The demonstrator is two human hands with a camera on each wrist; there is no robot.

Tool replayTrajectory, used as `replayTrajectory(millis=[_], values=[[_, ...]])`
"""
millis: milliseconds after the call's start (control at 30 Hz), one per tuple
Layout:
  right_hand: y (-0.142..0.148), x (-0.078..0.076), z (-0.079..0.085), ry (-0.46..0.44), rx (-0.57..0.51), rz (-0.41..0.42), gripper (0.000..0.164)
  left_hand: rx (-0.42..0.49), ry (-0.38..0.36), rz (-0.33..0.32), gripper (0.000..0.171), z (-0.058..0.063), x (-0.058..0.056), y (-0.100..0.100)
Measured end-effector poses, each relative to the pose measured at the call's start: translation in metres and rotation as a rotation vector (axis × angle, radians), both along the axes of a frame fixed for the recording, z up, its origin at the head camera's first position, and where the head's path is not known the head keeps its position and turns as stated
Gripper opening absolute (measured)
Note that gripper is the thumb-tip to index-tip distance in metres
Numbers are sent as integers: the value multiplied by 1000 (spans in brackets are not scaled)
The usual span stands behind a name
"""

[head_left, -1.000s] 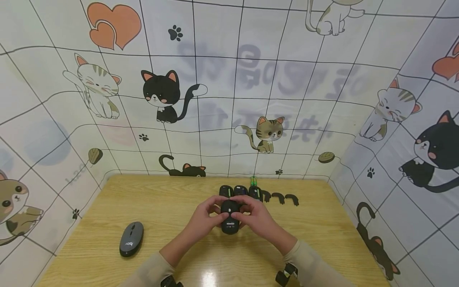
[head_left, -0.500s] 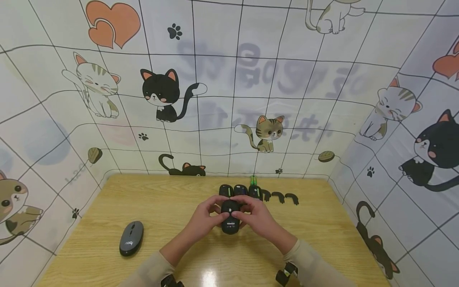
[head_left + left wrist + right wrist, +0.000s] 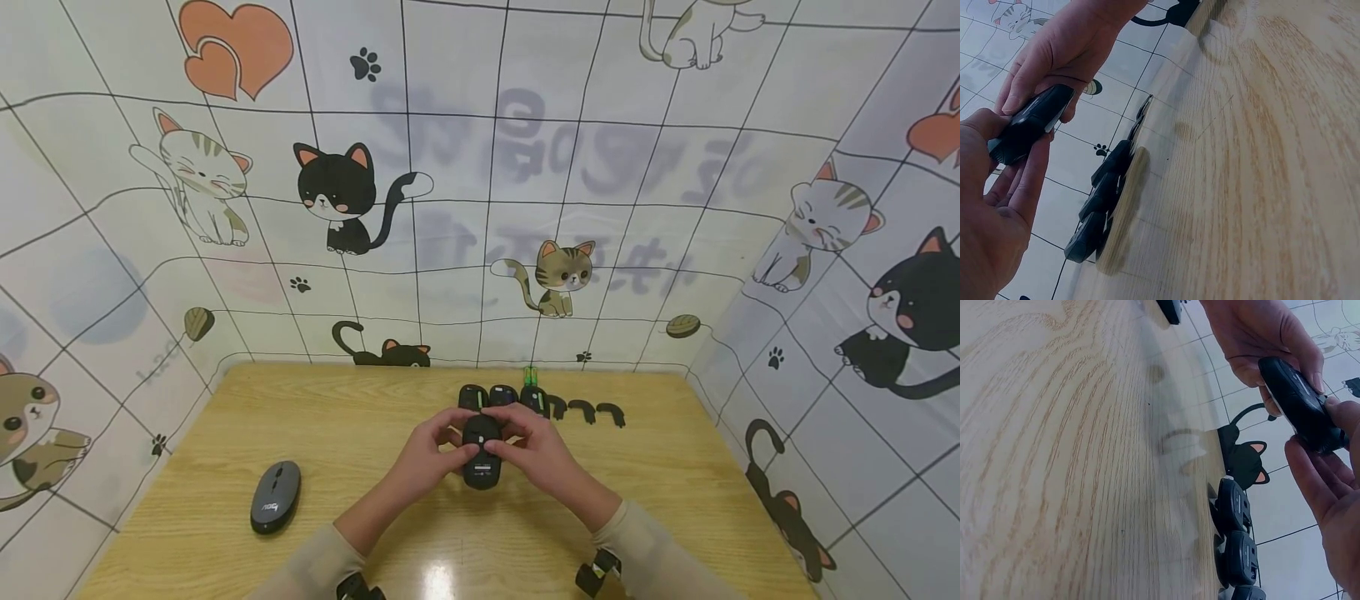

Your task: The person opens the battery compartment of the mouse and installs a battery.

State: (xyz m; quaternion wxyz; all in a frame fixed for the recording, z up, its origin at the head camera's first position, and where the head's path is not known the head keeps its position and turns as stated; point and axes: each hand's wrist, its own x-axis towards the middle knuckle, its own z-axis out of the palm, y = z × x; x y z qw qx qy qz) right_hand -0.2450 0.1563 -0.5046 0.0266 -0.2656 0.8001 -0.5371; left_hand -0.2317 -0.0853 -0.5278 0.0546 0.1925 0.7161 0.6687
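Note:
Both hands hold a black computer mouse [image 3: 482, 475] above the wooden table, its underside with a white label facing up. My left hand [image 3: 429, 454] grips its left side, thumb on the underside and fingers curled round the edge. From the other side my right hand [image 3: 537, 450] grips it in the same way, its thumb close to the left one. In the left wrist view the mouse [image 3: 1034, 122] is tilted between the two hands, raised off the tabletop. The right wrist view shows the mouse [image 3: 1300, 403] with fingers beneath it.
Behind the hands stand several black mice [image 3: 502, 397] in a row, with green batteries [image 3: 530, 377] behind. Small curved black covers [image 3: 581, 411] lie to their right. A grey mouse [image 3: 275, 498] rests at the left of the table [image 3: 360, 400]. A cat-patterned curtain [image 3: 450, 183] surrounds the table.

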Motion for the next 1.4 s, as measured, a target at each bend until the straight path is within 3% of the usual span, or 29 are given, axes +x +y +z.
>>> replayTrajectory(millis=[567, 800, 1100, 1400], values=[[0, -2, -1, 151, 4, -87, 44, -23, -29, -10, 43, 2, 2, 3], [2, -2, 0, 87, -35, -146, 43, -41, -51, -20, 42, -3, 1, 4], [9, -7, 1, -4, -214, -130, 41, -55, -52, -29, 41, -5, 0, 4], [27, -14, -1, -26, -184, -172, 44, -50, -68, -12, 41, -3, -1, 6]])
